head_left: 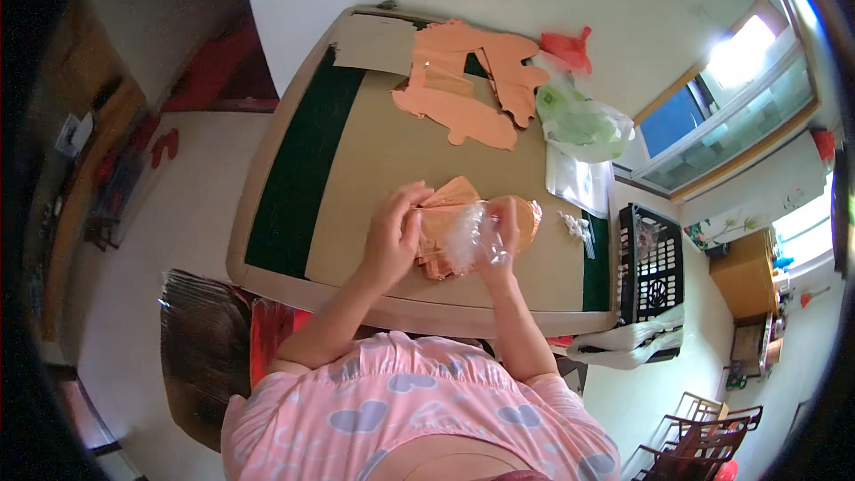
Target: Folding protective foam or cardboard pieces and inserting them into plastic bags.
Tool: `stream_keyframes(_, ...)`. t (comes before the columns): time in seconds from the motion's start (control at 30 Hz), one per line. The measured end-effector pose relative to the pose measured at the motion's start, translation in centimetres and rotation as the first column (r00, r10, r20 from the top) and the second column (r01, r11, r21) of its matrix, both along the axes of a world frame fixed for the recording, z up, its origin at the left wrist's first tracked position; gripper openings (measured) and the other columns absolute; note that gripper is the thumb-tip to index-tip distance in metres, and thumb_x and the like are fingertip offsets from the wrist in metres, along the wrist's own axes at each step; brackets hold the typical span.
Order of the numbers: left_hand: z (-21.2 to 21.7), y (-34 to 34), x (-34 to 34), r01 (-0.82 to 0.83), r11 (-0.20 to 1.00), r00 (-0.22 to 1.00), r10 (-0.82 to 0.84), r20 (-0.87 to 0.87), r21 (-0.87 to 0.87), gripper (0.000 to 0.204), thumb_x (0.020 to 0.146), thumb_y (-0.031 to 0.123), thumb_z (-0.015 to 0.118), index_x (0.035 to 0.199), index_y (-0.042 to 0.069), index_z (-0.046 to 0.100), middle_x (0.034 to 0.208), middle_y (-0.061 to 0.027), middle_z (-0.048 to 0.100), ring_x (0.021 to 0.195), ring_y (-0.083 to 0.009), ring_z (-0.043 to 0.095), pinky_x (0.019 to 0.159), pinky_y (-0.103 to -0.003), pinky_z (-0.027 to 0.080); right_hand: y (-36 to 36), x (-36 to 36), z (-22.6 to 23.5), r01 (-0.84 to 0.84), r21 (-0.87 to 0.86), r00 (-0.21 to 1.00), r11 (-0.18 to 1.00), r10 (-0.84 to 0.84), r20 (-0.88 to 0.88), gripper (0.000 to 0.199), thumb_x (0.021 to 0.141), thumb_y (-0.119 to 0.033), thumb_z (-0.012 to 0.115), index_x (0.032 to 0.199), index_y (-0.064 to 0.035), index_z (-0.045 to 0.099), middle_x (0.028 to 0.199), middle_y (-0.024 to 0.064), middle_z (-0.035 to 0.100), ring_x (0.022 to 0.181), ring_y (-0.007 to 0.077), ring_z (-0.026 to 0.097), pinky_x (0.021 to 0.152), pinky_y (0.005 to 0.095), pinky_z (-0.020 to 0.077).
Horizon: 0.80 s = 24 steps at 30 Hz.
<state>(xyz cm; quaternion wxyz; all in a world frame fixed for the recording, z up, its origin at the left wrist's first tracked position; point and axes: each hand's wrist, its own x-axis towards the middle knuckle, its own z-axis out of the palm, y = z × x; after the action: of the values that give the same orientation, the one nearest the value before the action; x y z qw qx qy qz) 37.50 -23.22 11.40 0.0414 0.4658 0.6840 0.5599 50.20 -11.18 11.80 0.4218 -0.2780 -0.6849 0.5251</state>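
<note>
Both hands busy at the desk's (374, 160) near edge: left hand (392, 236) pinching a stack of orange paper cutouts (445, 214), right hand (499, 245) gripping a clear plastic bag (468, 236) around the stack's end. Seemingly partway bagged, most of the stack not yet inside. More orange cutouts (463, 80) loose at the far side, apparently left to do.

A stack of folded orange paper pieces (443, 223) lies on the table, half inside a crinkled clear plastic bag (481, 233)
</note>
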Motion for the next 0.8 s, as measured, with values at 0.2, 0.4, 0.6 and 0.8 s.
stream_keyframes(0.2,-0.8,-0.9,-1.4,0.404,0.913,0.703,-0.350,0.619,0.056,0.028,0.090,-0.003,0.055,0.117,0.000,0.062,0.111,-0.0056,0.065,0.100,-0.0119,0.061,0.087,-0.024,0.049,-0.2,-1.4,-2.5,-0.175,0.111,0.983,0.978,0.167,0.080,0.020,0.078,0.000,0.061,0.093,-0.0033,0.049,0.081,0.0033,0.052,0.077,0.0132,0.049,0.070,0.0270,0.0421)
stream_keyframes(0.4,0.2,-7.7,-7.9,-0.221,0.965,0.849,0.263,0.458,-0.144,0.014,0.091,0.007,0.059,0.099,0.002,0.069,0.087,-0.0042,0.069,0.077,-0.0096,0.063,0.070,-0.025,0.052,-0.2,-0.4,-1.0,-0.487,-0.030,0.849,0.873,0.481,0.217,0.012,0.088,-0.004,0.060,0.097,0.0035,0.063,0.095,0.0067,0.065,0.093,0.0156,0.060,0.084,0.0275,0.0462)
stream_keyframes(0.6,1.6,-20.7,-21.5,-0.813,0.580,0.582,0.809,-0.078,-0.051,0.020,0.090,0.016,0.059,0.101,-0.001,0.063,0.091,-0.0159,0.068,0.085,-0.0275,0.067,0.074,-0.038,0.053,1.4,-0.2,-0.6,-0.343,0.038,0.877,0.938,0.305,0.372,0.019,0.094,-0.008,0.055,0.087,0.0058,0.066,0.081,0.0068,0.066,0.077,0.0131,0.062,0.074,0.0262,0.0511)
stream_keyframes(0.8,-4.6,-27.5,-32.2,-0.831,0.235,0.483,0.754,-0.445,-0.504,0.027,0.083,0.016,0.060,0.108,0.006,0.061,0.103,-0.0177,0.066,0.095,-0.0337,0.065,0.081,-0.044,0.052,1.4,-1.6,-2.1,-0.400,0.042,0.858,0.916,0.357,0.370,0.020,0.095,-0.010,0.056,0.084,0.0055,0.064,0.079,0.0080,0.067,0.074,0.0146,0.063,0.071,0.0265,0.0524)
